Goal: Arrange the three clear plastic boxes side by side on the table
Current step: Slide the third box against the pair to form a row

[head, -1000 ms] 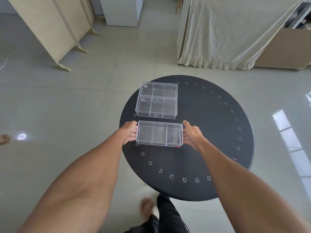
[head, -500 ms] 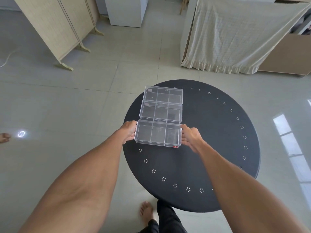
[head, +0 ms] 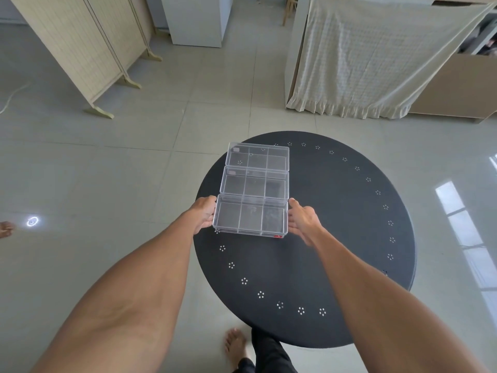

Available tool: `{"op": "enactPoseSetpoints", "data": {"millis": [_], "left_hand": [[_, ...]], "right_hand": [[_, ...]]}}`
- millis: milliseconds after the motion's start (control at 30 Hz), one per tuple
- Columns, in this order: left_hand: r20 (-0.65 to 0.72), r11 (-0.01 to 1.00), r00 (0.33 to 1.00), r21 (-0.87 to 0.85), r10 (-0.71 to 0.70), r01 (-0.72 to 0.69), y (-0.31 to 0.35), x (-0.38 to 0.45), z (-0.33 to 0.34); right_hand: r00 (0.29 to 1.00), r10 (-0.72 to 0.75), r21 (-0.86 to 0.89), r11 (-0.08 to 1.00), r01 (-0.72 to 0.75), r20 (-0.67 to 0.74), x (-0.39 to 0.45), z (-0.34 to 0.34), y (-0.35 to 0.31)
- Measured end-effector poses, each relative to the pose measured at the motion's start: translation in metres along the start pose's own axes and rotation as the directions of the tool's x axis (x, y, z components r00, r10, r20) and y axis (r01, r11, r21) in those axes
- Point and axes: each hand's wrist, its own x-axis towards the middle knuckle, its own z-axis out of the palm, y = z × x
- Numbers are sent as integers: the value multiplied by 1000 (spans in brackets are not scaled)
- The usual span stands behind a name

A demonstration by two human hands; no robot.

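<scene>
Three clear plastic boxes with inner dividers lie in a row running away from me on the left part of a round black table (head: 336,224). The far box (head: 258,156) and the middle box (head: 255,185) touch along their long sides. The near box (head: 250,217) lies against the middle one, with a small red mark at its front right corner. My left hand (head: 205,213) grips the near box's left end and my right hand (head: 300,219) grips its right end.
The table has a ring of small white dotted marks near its rim. Beyond it stand a folding screen (head: 80,47) at the left, a white cabinet (head: 197,20) and a cloth-draped frame (head: 376,57). My bare foot (head: 235,345) is below the table; another person's foot (head: 5,228) shows at far left.
The near box, held at both ends, has slid away from me and closed the gap to the middle box. The camera has tilted, so the table appears lower in the view.
</scene>
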Motion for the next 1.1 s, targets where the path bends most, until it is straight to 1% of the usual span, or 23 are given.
{"op": "enactPoseSetpoints", "data": {"millis": [333, 467, 833, 1100], "left_hand": [[26, 1000, 1000, 1, -5, 5, 4, -5, 0], [14, 1000, 1000, -11, 3, -3, 2, -3, 1], [24, 1000, 1000, -12, -14, 14, 2, -5, 3], [48, 999, 998, 23, -48, 47, 0, 5, 1]], "right_hand": [[1000, -9, -6, 1000, 9, 20, -6, -2, -4], [1000, -14, -5, 1000, 15, 23, -8, -2, -4], [999, -8, -50, 999, 6, -54, -2, -5, 3], [999, -1, -68, 998, -2, -52, 8, -8, 7]]}}
